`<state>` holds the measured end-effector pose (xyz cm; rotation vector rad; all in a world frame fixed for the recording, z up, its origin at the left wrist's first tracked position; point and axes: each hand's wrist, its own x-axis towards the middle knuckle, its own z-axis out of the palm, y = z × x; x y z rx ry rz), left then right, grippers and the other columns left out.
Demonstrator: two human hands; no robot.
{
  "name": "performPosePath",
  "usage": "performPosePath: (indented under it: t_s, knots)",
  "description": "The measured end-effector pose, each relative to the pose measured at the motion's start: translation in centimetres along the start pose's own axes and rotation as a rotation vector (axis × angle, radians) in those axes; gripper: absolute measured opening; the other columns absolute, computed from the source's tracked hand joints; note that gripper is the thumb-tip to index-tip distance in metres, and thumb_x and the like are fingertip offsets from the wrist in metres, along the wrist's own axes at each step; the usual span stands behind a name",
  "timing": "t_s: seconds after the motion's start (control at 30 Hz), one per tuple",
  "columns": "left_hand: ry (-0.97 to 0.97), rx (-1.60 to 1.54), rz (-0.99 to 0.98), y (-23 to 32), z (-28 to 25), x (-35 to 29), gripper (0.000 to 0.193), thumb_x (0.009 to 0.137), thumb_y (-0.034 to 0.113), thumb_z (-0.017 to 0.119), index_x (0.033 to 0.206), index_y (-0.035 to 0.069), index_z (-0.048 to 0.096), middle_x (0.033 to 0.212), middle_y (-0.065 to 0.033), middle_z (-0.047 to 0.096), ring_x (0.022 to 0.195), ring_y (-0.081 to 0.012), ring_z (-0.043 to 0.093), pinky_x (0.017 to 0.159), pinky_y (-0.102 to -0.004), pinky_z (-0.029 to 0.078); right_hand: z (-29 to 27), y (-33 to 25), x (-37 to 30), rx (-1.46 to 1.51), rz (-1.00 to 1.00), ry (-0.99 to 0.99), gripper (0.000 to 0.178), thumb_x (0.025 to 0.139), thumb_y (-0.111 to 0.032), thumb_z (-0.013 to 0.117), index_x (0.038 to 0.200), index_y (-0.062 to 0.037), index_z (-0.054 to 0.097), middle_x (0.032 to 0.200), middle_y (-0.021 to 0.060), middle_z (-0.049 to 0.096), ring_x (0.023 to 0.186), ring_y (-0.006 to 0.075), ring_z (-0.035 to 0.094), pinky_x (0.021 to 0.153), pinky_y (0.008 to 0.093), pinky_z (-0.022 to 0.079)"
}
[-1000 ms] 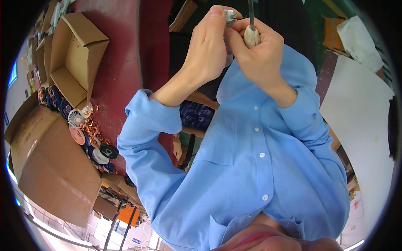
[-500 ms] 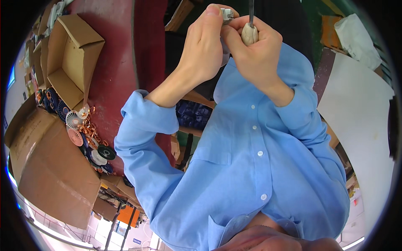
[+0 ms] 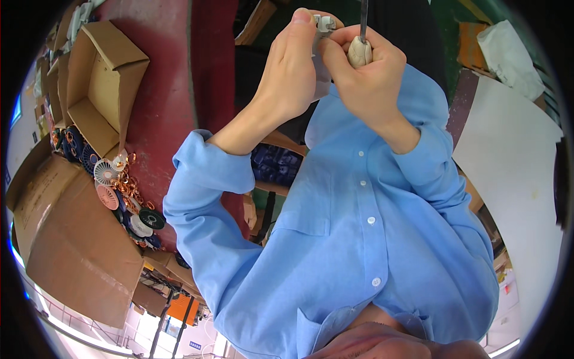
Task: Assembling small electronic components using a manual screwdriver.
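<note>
My left hand (image 3: 288,72) is closed around a small white and grey plastic part (image 3: 326,24), its thumb pressed along the top. A flat, pale grey section of that part (image 3: 321,78) shows between my two hands. In my right fist (image 3: 373,78) is a tool with a lumpy cream-coloured grip (image 3: 359,52) and a thin dark shaft (image 3: 363,18) that runs up out of the picture. The tool's exact kind does not show. My right fingers meet the plastic part's edge, and the fingertips are partly hidden.
On the red table (image 3: 161,78) at left stand an open cardboard box (image 3: 104,90) and a pile of round fan-like grilles and copper-coloured rings (image 3: 125,191). A larger carton (image 3: 84,245) is nearer. Below the table sits a box of dark blue parts (image 3: 275,164). A white surface (image 3: 508,149) lies right.
My right hand and the tool have shifted slightly right. The plastic part has turned a little, so more of its pale grey section shows. My left hand has barely moved.
</note>
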<state>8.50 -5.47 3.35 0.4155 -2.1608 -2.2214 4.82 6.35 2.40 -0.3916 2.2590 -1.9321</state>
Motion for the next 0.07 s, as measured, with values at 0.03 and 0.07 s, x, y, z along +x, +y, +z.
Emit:
performPosePath:
  t_s: [0.03,0.07]
  knots:
    - [0.002,-0.002,-0.011,0.09,-0.07,-0.04,0.052,0.103,0.040,0.022,0.105,0.002,0.057,0.086,-0.0093,0.061,0.075,-0.0147,0.055,0.071,-0.0293,0.046,0.06,-0.04,-0.01,0.023,0.006,0.004,0.011,0.077,-0.011,0.068,0.072,-0.0025,0.063,0.059,0.0025,0.061,0.052,0.0060,0.055,0.049,0.0227,0.045]
    - [0.008,-0.006,-0.023,0.04,-0.03,-0.24,0.052,0.103,0.041,0.023,0.106,0.002,0.057,0.089,-0.0097,0.061,0.076,-0.0151,0.055,0.072,-0.0290,0.046,0.07,0.02,-0.18,0.045,0.013,0.003,0.010,0.077,-0.010,0.068,0.072,-0.0025,0.063,0.059,0.0028,0.062,0.052,0.0059,0.056,0.049,0.0229,0.045]
